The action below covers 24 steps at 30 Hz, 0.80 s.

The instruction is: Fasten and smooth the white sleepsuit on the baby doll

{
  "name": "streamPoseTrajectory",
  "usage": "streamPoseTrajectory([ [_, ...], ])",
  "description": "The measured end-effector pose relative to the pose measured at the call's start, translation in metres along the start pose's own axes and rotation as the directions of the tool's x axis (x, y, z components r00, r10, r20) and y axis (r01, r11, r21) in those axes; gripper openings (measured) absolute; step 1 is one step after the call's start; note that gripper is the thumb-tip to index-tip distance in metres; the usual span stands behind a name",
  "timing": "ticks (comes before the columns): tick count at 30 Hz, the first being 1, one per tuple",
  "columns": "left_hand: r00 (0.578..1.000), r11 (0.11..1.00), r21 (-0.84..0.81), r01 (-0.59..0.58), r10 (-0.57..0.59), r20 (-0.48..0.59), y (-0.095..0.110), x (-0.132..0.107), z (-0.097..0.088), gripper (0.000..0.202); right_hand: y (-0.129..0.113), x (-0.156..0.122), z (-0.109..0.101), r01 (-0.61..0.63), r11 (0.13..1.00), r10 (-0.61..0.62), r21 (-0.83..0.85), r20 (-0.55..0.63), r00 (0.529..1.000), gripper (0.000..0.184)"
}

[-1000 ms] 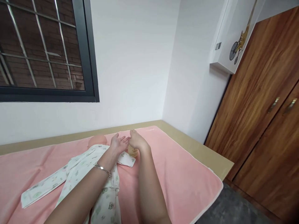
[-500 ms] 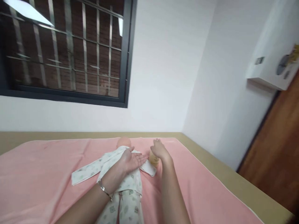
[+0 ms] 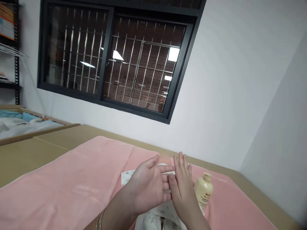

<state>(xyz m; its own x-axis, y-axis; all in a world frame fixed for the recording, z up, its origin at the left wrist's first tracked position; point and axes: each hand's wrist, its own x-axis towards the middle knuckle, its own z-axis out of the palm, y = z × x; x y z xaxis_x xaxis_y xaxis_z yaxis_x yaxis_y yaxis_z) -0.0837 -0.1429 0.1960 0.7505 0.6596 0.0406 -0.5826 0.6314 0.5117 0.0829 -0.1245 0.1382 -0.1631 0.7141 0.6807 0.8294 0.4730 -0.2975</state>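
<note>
My left hand point(image 3: 148, 187) and my right hand point(image 3: 183, 180) are raised together over the pink towel point(image 3: 79, 182), fingers stretched out and touching each other, palm to palm. Neither holds anything. Beneath them lies a doll dressed in a white printed baby garment point(image 3: 153, 217), mostly hidden by my hands; one sleeve point(image 3: 127, 177) shows to the left. A small cream bottle point(image 3: 203, 190) stands on the towel just right of my right hand.
The towel covers a tan table point(image 3: 35, 150) set against a white wall under a barred window point(image 3: 115, 60). At the far left are a shelf point(image 3: 9, 48) and another surface with blue and white cloth point(image 3: 21, 121).
The view has swung left and up. My right hand has left the bottle and come against my left hand, which has lifted off the doll's clothing.
</note>
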Motion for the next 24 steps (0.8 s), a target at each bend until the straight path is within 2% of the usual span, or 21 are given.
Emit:
streamPoseTrajectory([
  [2, 0.999, 1.000, 0.003, -0.027, 0.027, 0.028, 0.001, -0.011, 0.004, 0.056, -0.012, -0.008, -0.004, 0.097, 0.995, -0.098, -0.026, -0.068, 0.993, 0.063],
  [5, 0.994, 0.998, 0.029, -0.060, 0.057, 0.097, -0.004, -0.012, 0.008, 0.059, -0.023, -0.014, -0.009, 0.193, 0.978, -0.203, -0.080, -0.135, 0.970, 0.068],
  [9, 0.979, 0.989, 0.074, -0.128, 0.113, 0.171, -0.010, -0.004, 0.010, 0.060, -0.028, -0.011, -0.009, 0.294, 0.949, -0.307, -0.110, -0.127, 0.943, 0.070],
  [15, 0.950, 0.967, 0.075, -0.245, 0.223, 0.217, -0.016, -0.006, 0.008, 0.063, -0.029, -0.004, -0.001, 0.415, 0.910, -0.413, -0.010, -0.132, 0.901, 0.070],
  [17, 0.948, 0.958, 0.073, -0.277, 0.260, 0.183, -0.015, -0.007, 0.008, 0.063, -0.033, -0.008, -0.002, 0.461, 0.887, -0.456, 0.028, -0.106, 0.884, 0.074],
  [22, 0.932, 0.929, 0.108, -0.354, 0.360, -0.044, 0.004, -0.007, 0.000, 0.066, -0.060, -0.027, -0.017, 0.530, 0.832, -0.545, 0.163, 0.067, 0.836, 0.075],
  [24, 0.891, 0.887, 0.136, -0.441, 0.451, -0.057, 0.016, -0.005, -0.005, 0.068, -0.068, -0.030, -0.023, 0.556, 0.797, -0.591, 0.234, 0.116, 0.798, 0.066],
])
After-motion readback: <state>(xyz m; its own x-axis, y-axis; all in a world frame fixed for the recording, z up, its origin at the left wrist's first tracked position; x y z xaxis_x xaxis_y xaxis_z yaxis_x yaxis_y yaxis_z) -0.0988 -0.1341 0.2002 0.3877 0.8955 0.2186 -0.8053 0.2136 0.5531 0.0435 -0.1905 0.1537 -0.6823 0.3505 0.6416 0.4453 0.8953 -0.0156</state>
